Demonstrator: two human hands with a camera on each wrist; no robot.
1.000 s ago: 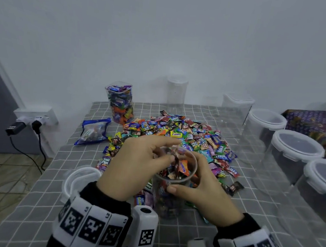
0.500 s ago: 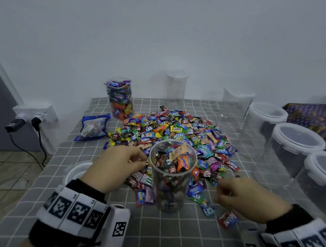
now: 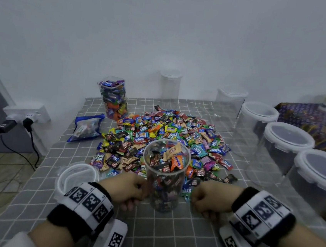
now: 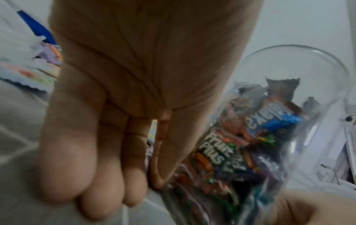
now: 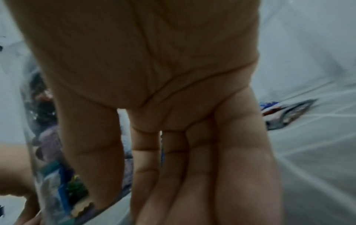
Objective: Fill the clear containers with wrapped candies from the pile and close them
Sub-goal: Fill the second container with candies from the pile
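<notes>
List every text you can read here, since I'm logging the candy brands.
"Fruit Plus": purple wrapper at the left edge of the pile; also on a wrapper inside the open container.
"Relaxa": green wrapper in the pile.
The rest is too small or blurred to read.

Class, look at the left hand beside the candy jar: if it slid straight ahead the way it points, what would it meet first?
Most likely the near edge of the candy pile just beyond the left hand, close beside the open jar; the hand hides the exact gap.
</notes>
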